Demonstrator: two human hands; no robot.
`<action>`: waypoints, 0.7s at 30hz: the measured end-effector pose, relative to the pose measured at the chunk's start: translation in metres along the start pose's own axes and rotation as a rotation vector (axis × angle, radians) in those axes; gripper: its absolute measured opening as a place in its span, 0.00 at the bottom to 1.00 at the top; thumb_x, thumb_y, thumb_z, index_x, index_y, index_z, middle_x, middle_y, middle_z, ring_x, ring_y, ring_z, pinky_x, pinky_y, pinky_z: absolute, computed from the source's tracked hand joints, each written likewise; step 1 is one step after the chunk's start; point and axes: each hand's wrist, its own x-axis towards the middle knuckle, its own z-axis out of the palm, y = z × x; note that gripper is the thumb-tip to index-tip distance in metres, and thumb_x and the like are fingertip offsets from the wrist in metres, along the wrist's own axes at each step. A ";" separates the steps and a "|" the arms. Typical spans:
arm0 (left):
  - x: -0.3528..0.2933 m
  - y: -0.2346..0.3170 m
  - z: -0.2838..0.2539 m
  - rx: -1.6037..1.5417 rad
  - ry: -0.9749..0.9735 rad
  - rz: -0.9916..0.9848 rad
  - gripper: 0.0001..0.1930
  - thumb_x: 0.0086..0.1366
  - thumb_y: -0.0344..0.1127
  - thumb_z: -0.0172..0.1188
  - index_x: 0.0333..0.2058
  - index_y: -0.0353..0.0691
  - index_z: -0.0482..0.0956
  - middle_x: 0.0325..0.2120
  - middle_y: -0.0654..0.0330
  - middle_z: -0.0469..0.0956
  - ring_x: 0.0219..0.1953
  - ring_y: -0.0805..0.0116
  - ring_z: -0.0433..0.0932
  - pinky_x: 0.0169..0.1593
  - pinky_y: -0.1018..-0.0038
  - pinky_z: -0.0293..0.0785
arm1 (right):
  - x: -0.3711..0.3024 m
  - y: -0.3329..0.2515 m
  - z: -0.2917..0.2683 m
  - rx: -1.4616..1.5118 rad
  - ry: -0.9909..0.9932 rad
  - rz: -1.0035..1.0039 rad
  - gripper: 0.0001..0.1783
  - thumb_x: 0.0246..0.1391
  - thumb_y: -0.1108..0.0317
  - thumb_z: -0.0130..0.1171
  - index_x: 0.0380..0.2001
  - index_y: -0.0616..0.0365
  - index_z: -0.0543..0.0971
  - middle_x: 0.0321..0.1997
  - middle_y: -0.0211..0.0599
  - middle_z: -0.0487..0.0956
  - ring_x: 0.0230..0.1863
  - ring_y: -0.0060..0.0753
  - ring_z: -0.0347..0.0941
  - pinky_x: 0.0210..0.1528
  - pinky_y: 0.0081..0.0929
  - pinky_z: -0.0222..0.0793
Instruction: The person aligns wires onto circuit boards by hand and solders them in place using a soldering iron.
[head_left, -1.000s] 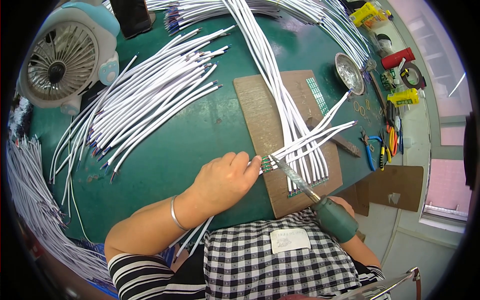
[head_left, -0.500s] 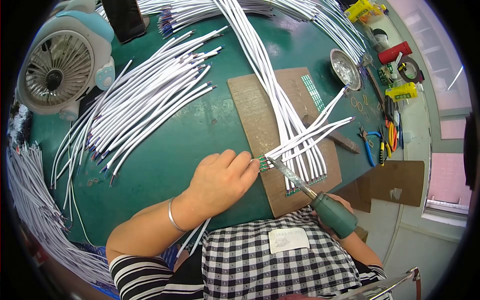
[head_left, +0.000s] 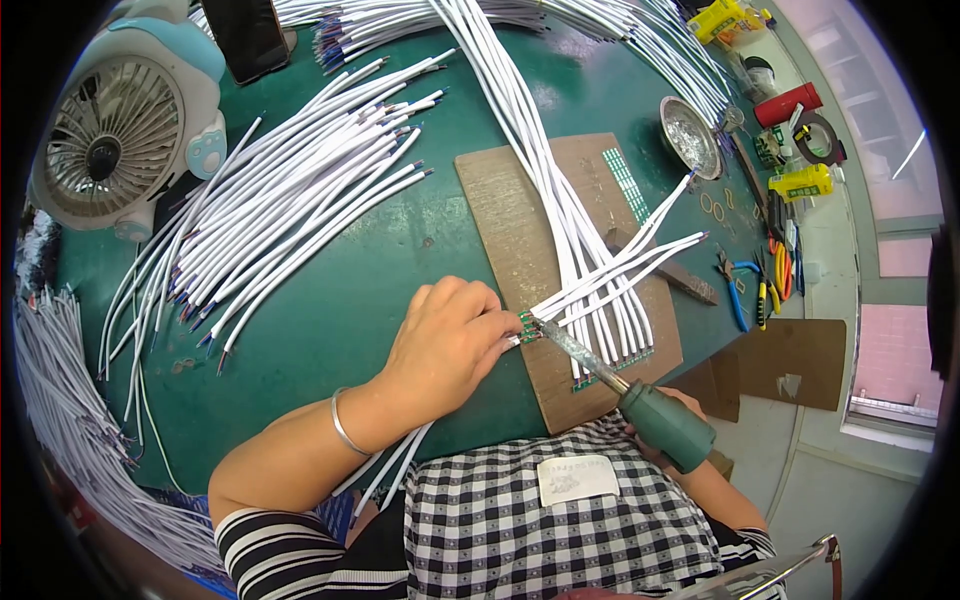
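Observation:
My left hand (head_left: 448, 345) is closed in a pinch at the left edge of a small green circuit board (head_left: 530, 326). A white cable end (head_left: 513, 341) shows at its fingertips, and several white cables (head_left: 400, 462) trail out under my left forearm. My right hand (head_left: 680, 402) grips a soldering iron (head_left: 668, 430) with a green handle, which hides most of its fingers. The iron's tip rests at the board, touching or very close to the joints. Other white cables (head_left: 590, 290) run from the board across a brown wooden board (head_left: 500, 215).
Bundles of white cables (head_left: 300, 190) lie on the green table (head_left: 440, 240). A fan (head_left: 110, 150) and a phone (head_left: 247, 40) stand at the far left. To the right are a metal bowl (head_left: 690, 140), pliers (head_left: 738, 295), a tape roll (head_left: 818, 138) and a dark bar (head_left: 680, 280).
My left hand has shifted slightly, its fingers rising a little, and a white cable end now shows at the fingertips. The soldering iron stays almost in place at the circuit board.

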 end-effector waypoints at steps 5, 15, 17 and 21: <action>0.000 -0.005 0.002 0.065 0.049 0.088 0.10 0.47 0.27 0.63 0.31 0.47 0.80 0.27 0.67 0.69 0.34 0.65 0.68 0.40 0.69 0.60 | -0.001 -0.002 -0.008 -0.203 -0.079 -0.071 0.19 0.42 0.59 0.63 0.36 0.61 0.76 0.24 0.33 0.79 0.24 0.28 0.78 0.29 0.22 0.73; -0.001 -0.006 0.002 0.133 0.044 0.104 0.10 0.45 0.28 0.62 0.29 0.51 0.81 0.25 0.70 0.69 0.32 0.68 0.68 0.39 0.69 0.59 | 0.003 -0.009 -0.010 -0.317 -0.021 -0.252 0.19 0.38 0.61 0.66 0.35 0.56 0.77 0.33 0.34 0.78 0.32 0.36 0.76 0.34 0.26 0.71; -0.001 -0.006 0.002 0.158 0.069 0.125 0.10 0.45 0.29 0.62 0.29 0.51 0.81 0.25 0.70 0.69 0.32 0.69 0.68 0.39 0.69 0.59 | 0.003 -0.011 -0.010 -0.196 -0.030 -0.149 0.18 0.38 0.64 0.66 0.36 0.56 0.77 0.33 0.34 0.78 0.32 0.36 0.76 0.35 0.26 0.71; -0.002 -0.005 0.002 0.252 0.054 0.151 0.08 0.46 0.31 0.60 0.28 0.51 0.81 0.25 0.70 0.69 0.32 0.70 0.68 0.40 0.70 0.59 | 0.004 -0.011 -0.014 -0.059 -0.081 -0.175 0.21 0.39 0.70 0.66 0.39 0.63 0.74 0.34 0.37 0.78 0.31 0.35 0.76 0.34 0.26 0.72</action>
